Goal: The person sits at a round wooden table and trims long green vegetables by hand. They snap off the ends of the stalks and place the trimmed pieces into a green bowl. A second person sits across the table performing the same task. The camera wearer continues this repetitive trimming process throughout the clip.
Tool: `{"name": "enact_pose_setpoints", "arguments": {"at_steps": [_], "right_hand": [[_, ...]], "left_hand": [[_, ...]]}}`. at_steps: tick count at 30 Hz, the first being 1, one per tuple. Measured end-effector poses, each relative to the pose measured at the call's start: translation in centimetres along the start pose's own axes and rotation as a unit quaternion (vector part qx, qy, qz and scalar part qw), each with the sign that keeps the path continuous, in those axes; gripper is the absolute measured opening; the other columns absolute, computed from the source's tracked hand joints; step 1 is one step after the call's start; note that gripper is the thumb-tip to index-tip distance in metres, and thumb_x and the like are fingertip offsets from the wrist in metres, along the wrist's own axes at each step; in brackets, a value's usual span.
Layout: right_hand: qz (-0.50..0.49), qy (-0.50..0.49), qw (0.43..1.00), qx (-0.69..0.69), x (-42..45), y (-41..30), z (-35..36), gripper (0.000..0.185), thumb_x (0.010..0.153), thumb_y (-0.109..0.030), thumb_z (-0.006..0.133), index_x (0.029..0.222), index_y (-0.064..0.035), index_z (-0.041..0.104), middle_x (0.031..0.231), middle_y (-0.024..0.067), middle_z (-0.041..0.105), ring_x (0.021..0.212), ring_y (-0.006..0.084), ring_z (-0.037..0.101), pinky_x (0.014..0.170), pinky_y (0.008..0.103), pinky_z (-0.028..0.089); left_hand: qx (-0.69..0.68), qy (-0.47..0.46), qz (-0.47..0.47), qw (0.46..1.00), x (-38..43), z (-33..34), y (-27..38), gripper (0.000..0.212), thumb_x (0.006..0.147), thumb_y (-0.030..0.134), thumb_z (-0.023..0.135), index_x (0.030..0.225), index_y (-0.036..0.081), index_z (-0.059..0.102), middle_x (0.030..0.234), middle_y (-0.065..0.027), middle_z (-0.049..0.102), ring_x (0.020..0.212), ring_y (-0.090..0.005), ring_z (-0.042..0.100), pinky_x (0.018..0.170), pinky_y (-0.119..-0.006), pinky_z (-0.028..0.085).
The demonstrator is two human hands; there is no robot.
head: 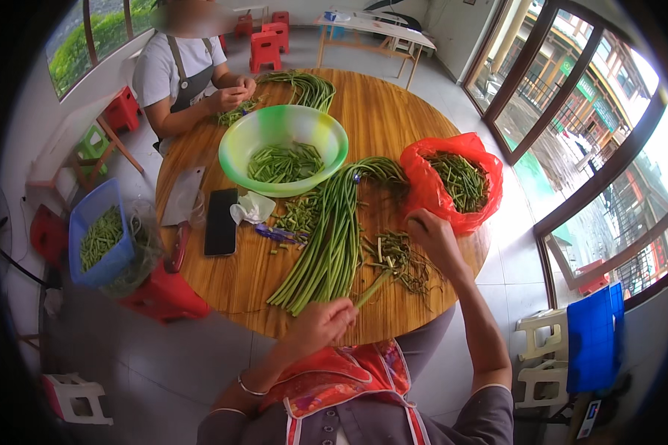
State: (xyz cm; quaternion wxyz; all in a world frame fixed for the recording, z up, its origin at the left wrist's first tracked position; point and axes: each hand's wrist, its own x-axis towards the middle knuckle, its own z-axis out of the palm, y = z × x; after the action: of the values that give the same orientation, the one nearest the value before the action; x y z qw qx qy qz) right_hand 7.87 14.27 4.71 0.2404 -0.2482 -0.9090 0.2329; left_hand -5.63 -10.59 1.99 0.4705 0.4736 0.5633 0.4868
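Note:
In the head view, my left hand (325, 324) grips a few green stems, apparently garlic scapes (374, 289), at the table's near edge. Their far ends reach the pile of pale and brown trimmings (395, 253). My right hand (433, 233) is raised beside a red plastic bag (406, 161) filled with darker cut ends (459, 181). Its fingers are curled, and whether they pinch anything is hidden. A long bundle of garlic scapes (334, 239) lies just beyond my left hand. Short cut pieces (300, 214) are heaped left of the bundle.
On the round wooden table (417, 111) are a green-and-white basin (284, 119) of cut stems, a cleaver (182, 194), a phone (221, 222) and crumpled tissue (253, 208). A person (172, 83) works across the table by another bundle (314, 92). A blue tub (97, 245) stands at left.

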Motion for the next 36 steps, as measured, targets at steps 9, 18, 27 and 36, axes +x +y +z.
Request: {"name": "enact_pose_setpoints", "arguments": {"at_steps": [9,18,27,36], "right_hand": [[-0.043,-0.359,0.916,0.177,-2.3,-6.3,-1.3,0.018,0.093,-0.015,0.048,0.102,-0.0013,0.057,0.078,0.0109,0.063,0.069,0.0186,0.063,0.065,0.0320,0.049],[-0.098,-0.324,0.929,0.149,-4.4,-5.0,0.5,0.018,0.092,-0.016,0.052,0.103,-0.0024,0.056,0.076,0.0091,0.059,0.063,0.0224,0.060,0.059,0.0343,0.048],[0.014,-0.094,0.967,-0.234,-3.2,0.6,3.0,0.010,0.086,-0.009,0.048,0.081,-0.0010,0.051,0.071,0.0064,0.058,0.060,0.0206,0.060,0.046,0.0318,0.044],[-0.091,-0.198,0.964,0.154,-3.2,-7.6,-0.7,0.013,0.089,-0.010,0.052,0.098,-0.0032,0.057,0.087,0.0132,0.062,0.081,0.0319,0.061,0.070,0.0380,0.049]], "left_hand": [[-0.052,-0.046,-0.056,0.996,0.2,-2.1,0.7,0.022,0.096,0.017,0.047,0.085,0.001,0.056,0.059,0.0022,0.048,0.050,-0.0037,0.044,0.047,-0.020,0.035],[0.085,-0.002,-0.022,0.996,0.4,-1.8,1.2,0.021,0.095,0.017,0.050,0.082,0.002,0.056,0.055,-0.0006,0.051,0.049,-0.0061,0.048,0.048,-0.023,0.038],[0.119,0.039,0.049,0.991,0.6,0.4,3.1,0.020,0.094,0.016,0.049,0.082,0.001,0.055,0.054,-0.0034,0.052,0.047,-0.0090,0.049,0.047,-0.025,0.038],[0.005,0.009,-0.016,1.000,1.2,-0.5,1.5,0.026,0.096,0.020,0.049,0.080,0.001,0.057,0.055,0.0004,0.049,0.047,-0.0054,0.045,0.044,-0.023,0.034]]}}
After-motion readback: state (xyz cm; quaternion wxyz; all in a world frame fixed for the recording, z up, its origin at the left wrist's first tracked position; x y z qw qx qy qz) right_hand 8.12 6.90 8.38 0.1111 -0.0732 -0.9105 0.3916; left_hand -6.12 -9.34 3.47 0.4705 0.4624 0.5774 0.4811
